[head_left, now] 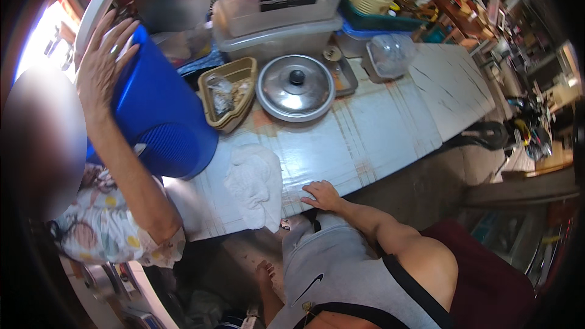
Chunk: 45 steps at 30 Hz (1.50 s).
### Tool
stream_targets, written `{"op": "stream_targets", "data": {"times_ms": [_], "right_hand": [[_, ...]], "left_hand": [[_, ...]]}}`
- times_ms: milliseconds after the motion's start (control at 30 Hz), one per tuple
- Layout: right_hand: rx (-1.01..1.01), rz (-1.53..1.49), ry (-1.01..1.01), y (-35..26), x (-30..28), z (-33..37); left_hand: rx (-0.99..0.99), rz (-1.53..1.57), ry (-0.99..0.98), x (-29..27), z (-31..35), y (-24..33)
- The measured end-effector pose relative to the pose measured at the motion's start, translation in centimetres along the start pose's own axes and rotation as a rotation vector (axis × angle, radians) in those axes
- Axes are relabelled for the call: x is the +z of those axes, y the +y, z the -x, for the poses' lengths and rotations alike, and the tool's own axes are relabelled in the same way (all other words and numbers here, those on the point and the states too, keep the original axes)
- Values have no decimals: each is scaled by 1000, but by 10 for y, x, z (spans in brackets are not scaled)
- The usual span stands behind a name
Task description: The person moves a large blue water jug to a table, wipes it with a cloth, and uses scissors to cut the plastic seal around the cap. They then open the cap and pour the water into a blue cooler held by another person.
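My right hand rests on the front edge of the table, fingers apart and holding nothing. Below the table edge, beside my grey top, hangs my left hand; it is small in view, its fingers look loosely apart, and nothing shows in it. A crumpled white towel lies on the tabletop left of my right hand. Further left stands a tall blue bucket, slightly tilted in view. Another person's hand is raised at its rim, near a round white lid.
Behind the towel are a metal pot lid with a black knob and a tan basket holding a plastic bag. Clear storage boxes stand stacked behind them. A clear container sits further right. The other person's patterned sleeve is close on my left.
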State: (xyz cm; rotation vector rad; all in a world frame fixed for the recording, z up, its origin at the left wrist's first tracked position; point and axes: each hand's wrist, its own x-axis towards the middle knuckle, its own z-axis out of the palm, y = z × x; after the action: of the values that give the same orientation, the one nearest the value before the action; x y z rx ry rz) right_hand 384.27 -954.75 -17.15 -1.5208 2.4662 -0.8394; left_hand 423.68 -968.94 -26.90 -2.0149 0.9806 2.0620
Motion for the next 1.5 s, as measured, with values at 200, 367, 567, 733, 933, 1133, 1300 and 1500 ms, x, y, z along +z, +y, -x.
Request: {"op": "stream_targets", "data": {"times_ms": [200,367,567,733,933,1133,1300,1500], "right_hand": [[-17,16,43,1,7,4],[18,26,36,4,4,7],[-15,-17,31,11,3,10],[-26,-106,13,8,-3,7],[19,-353,-75,22,-12,17],[209,-613,-346,65,-88,104],[771,-379,-4,180,-132,280],[1655,-362,953,212,-239,469]], "left_hand": [[-42,-12,-2,-10,-29,-2],[42,-13,8,1,-18,19],[59,-87,41,23,-2,29],[-35,-179,39,29,-1,15],[32,-573,-103,80,0,39],[270,-1009,-388,221,42,70],[300,-1421,-604,337,13,58],[381,-2077,-920,467,-45,38]]}}
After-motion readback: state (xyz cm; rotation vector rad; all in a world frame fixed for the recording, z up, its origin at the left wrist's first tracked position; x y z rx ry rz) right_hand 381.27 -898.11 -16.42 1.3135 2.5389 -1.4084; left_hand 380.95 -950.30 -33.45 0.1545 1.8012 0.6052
